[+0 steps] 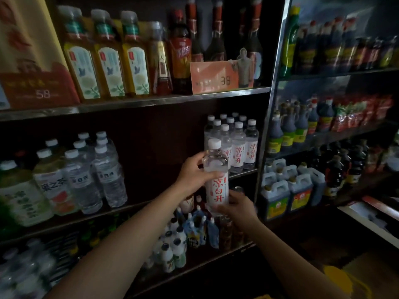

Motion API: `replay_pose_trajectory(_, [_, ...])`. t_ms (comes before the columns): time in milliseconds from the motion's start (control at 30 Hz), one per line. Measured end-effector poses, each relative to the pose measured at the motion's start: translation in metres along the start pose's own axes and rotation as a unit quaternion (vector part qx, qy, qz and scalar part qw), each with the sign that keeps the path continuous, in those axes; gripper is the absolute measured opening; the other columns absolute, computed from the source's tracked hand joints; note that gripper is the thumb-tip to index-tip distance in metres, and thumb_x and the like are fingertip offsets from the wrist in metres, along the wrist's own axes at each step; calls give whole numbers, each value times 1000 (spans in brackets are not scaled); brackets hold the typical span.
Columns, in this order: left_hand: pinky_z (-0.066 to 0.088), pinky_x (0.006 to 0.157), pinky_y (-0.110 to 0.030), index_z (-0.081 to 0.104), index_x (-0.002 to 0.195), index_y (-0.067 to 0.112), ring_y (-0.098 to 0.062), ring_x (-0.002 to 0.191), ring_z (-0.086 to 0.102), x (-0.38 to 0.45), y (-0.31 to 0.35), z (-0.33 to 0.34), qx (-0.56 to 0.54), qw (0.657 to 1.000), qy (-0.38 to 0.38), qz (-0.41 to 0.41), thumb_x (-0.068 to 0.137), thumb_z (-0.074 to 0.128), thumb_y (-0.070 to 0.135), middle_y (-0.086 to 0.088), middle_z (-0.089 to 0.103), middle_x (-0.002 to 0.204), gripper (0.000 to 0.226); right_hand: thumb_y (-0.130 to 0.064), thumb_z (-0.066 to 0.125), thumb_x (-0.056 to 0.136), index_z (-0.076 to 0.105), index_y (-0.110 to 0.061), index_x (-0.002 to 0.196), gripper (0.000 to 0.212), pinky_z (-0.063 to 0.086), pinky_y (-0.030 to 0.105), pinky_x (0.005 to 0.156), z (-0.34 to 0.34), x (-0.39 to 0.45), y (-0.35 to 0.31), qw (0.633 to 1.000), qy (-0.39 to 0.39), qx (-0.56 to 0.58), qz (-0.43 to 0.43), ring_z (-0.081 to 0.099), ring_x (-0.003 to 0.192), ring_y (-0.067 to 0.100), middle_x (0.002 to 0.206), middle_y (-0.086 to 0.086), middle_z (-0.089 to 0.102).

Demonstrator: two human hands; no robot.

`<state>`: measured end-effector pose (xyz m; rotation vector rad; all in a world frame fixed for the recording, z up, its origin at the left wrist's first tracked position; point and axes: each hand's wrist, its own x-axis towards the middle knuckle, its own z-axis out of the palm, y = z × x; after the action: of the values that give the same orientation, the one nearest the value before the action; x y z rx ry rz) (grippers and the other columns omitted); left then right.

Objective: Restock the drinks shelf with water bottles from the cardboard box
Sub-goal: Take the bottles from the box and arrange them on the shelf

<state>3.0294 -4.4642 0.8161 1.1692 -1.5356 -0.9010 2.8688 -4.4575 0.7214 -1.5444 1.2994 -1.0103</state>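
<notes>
- I am holding one water bottle (216, 175) upright in front of the middle shelf (133, 207), a little right of centre in my view.
- My left hand (195, 173) is gripping the bottle's clear upper part, fingers (212, 175) curling round its front at 9 o'clock of the bottle, thumb reaching toward the neck.
- My right hand (236, 207) is cupping the bottle's base from 5 o'clock, its fingers wrapping round the bottom edge under the white label with red characters.
- The bottle's white cap is pointing to 12 o'clock.
- A cluster of matching bottles (235, 143) is standing on the middle shelf at 1 o'clock of the held bottle, just behind it, white caps up.
- At 9 o'clock, well apart along the same shelf, more clear bottles (95, 173) and tea drinks are standing in rows.
- On the upper shelf at 12 o'clock an orange price card (212, 77) reading 38 is leaning against dark bottles.
- At 6 o'clock the lower shelf is carrying small white bottles (172, 249) and pouches.
- I cannot tell where the cardboard box is.
</notes>
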Motion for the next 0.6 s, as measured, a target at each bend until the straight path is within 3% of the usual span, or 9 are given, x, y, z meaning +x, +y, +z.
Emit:
replay_pose_trajectory(67, [49,74,-8,60,115,22,7,93,62,22,-7,-5,3,1000,-1,16,68,83,7,6,67,110,55,-20,83,70,67,-21,105,39,49,10,56,9,28,0,1000,15,-7,-1,67,72,-4,88,-12,71])
replay_pose_trajectory(200, [48,74,-7,58,123,21,7,97,61,66,-30,-13,5,1000,24,8,67,83,10,10,65,112,63,-19,80,74,64,-20,113,42,56,18,69,25,79,5,999,37,-19,4,67,83,2,95,-9,71])
replay_pose_trajectory(267, [51,77,-12,56,128,18,1,102,62,89,-45,-15,1,999,34,-7,67,84,10,6,65,118,67,-15,77,77,64,-19,112,38,51,11,61,31,101,8,998,50,-27,9,66,82,0,95,-8,71])
replay_pose_trajectory(400, [50,71,-9,57,122,22,-6,103,62,129,-74,-15,-16,998,49,-24,67,82,5,6,64,115,63,-12,72,79,63,-18,103,27,46,9,52,40,140,17,997,66,-42,26,62,72,-3,85,-11,67])
replay_pose_trajectory(600, [51,78,-14,49,135,24,2,99,59,175,-102,-21,27,999,40,-20,69,83,9,12,61,117,76,-16,71,78,61,-24,107,31,57,36,79,63,188,25,992,114,-41,44,65,89,12,95,-5,69])
